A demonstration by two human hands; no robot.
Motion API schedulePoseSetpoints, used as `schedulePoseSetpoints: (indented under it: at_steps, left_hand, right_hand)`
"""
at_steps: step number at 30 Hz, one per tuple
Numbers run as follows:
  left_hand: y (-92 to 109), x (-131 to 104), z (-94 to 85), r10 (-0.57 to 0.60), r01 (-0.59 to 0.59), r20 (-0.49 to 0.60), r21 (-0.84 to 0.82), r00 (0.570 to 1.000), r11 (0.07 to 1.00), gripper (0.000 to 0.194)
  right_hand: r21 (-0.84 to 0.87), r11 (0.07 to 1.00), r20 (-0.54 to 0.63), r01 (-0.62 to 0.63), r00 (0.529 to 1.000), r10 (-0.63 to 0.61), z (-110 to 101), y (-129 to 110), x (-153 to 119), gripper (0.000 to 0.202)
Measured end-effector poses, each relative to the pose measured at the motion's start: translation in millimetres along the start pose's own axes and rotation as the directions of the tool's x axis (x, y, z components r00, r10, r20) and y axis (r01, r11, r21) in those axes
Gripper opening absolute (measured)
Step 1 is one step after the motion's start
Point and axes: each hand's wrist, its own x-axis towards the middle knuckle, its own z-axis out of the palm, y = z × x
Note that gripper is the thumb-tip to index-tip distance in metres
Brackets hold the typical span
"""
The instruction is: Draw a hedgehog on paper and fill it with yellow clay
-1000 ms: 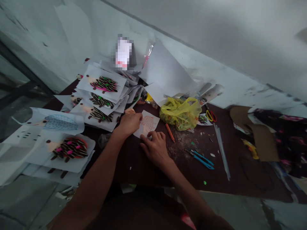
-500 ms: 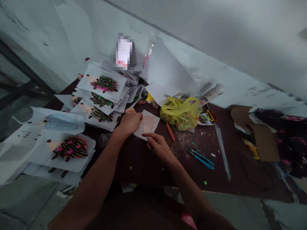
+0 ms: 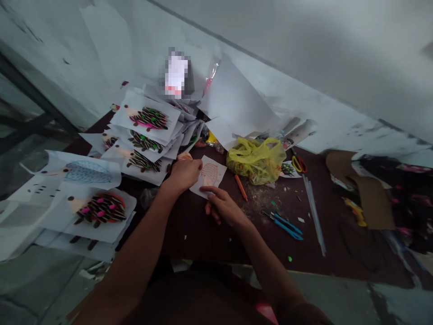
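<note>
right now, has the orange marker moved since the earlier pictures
No. The orange marker lies where it did on the dark table, just below the yellow bag, at the same slant.

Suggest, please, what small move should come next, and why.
Probably press lightly with the right hand: its extended index fingertip is over the lower part of the small white paper sheet with an orange drawing, and the left hand is at the sheet's left edge.
</note>
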Motion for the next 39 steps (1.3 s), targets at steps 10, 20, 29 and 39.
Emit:
schedulePoseSetpoints:
  at_steps: [10, 20, 29, 39]
  left_hand:
    - [3.2, -2.1, -4.2, -0.017, 0.017, 0.011, 0.012, 1.0, 1.0, 0.032]
    - [0.3, 0.8, -0.6, -0.013, 0.013, 0.018, 0.012, 1.0, 1.0, 0.032]
    - [2.6, -1.7, -3.6, -0.005, 0.005, 0.005, 0.01, 1.0, 1.0, 0.031]
    - [2.0, -1.4, -2.3, -0.006, 0.006, -0.003, -0.013, 1.0, 1.0, 0.031]
  right_hand:
    - [-0.453, 0.865, -0.19, 0.217, 0.924, -0.332, 2.3, 17.8, -6.7, 0.044]
    - [-0.986, 0.153, -0.042, 0.06, 0.811, -0.584, 12.2, 12.9, -12.4, 0.032]
    - [-0.999, 0.014, 0.032, 0.049, 0.818, -0.575, 13.7, 16.0, -5.6, 0.029]
    - [-0.989, 0.056, 0.068, 0.137, 0.758, -0.648, 9.3, 22.5, -10.5, 0.031]
